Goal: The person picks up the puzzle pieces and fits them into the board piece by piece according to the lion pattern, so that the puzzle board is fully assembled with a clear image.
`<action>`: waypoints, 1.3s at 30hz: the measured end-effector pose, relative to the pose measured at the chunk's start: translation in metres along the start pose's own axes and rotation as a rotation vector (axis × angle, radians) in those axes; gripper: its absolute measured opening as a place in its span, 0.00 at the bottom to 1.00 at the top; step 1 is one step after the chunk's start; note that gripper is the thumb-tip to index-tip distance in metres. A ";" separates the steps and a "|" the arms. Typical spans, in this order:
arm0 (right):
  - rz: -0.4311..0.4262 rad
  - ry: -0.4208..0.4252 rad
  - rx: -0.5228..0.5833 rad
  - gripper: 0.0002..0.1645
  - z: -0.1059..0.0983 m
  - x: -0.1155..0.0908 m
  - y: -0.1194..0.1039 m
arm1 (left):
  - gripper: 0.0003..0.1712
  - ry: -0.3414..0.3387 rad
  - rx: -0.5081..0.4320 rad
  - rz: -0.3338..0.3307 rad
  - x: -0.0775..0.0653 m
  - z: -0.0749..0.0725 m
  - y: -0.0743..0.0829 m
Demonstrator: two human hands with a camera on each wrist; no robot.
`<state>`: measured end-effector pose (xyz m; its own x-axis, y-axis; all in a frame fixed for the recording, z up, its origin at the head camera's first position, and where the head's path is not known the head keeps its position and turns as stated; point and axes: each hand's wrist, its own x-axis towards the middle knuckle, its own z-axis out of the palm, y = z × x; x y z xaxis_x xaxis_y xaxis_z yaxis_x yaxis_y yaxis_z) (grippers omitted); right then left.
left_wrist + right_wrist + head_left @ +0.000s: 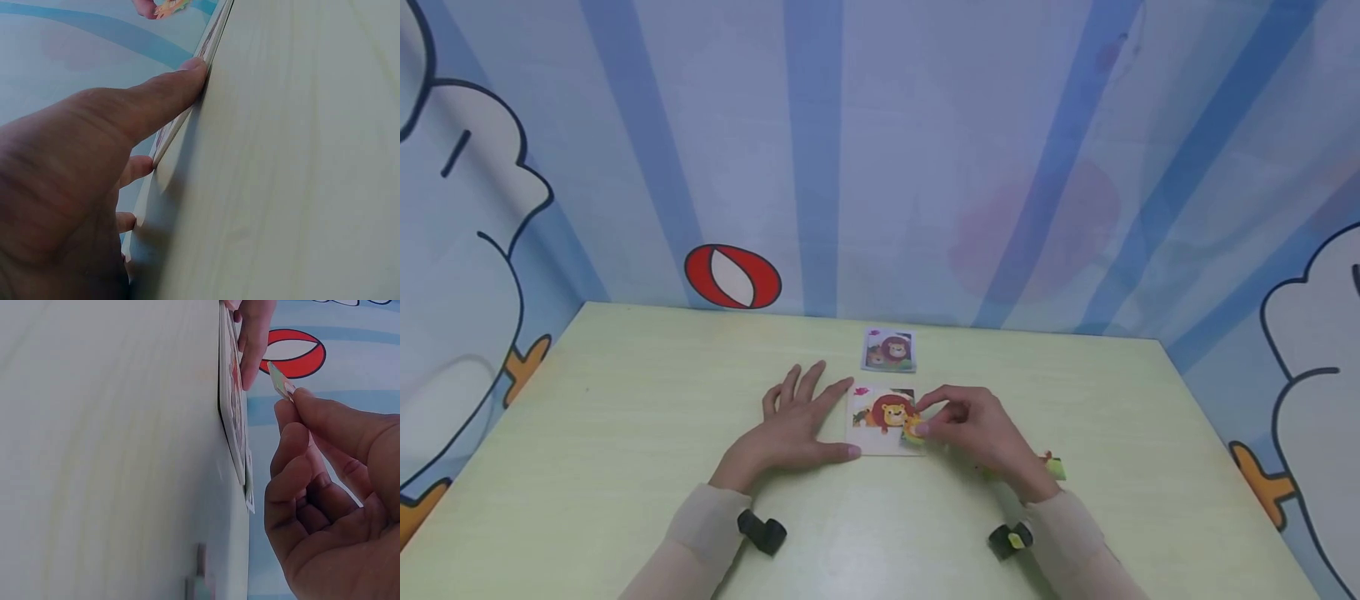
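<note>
A square jigsaw board (880, 444) with a lion picture lies on the table; its upper part is filled and the lower strip is white. My left hand (790, 433) is spread at its left side, with the thumb touching the board's edge (216, 34) in the left wrist view. Between thumb and index finger, my right hand (981, 425) pinches a small yellow and green puzzle piece (912, 431). In the right wrist view this piece (280, 380) is tilted and held above the board (229, 406); the other fingers are curled in.
Just behind the board lies a picture card (888, 350) with the same lion. Loose puzzle pieces (1056, 467) lie to the right, partly hidden by my right wrist. A printed cloth backdrop (887, 167) rises along the table's far edge.
</note>
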<state>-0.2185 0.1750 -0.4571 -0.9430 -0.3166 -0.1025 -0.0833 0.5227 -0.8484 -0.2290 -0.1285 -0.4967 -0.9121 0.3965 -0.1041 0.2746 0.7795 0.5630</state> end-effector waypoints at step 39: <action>0.011 -0.087 0.007 0.08 0.040 0.041 -0.020 | 0.59 -0.010 0.007 0.014 -0.001 -0.003 0.002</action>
<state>-0.2423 0.1198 -0.4652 -0.9123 -0.3784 -0.1567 -0.0701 0.5214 -0.8504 -0.2288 -0.1290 -0.4932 -0.9051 0.4123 -0.1043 0.2896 0.7772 0.5586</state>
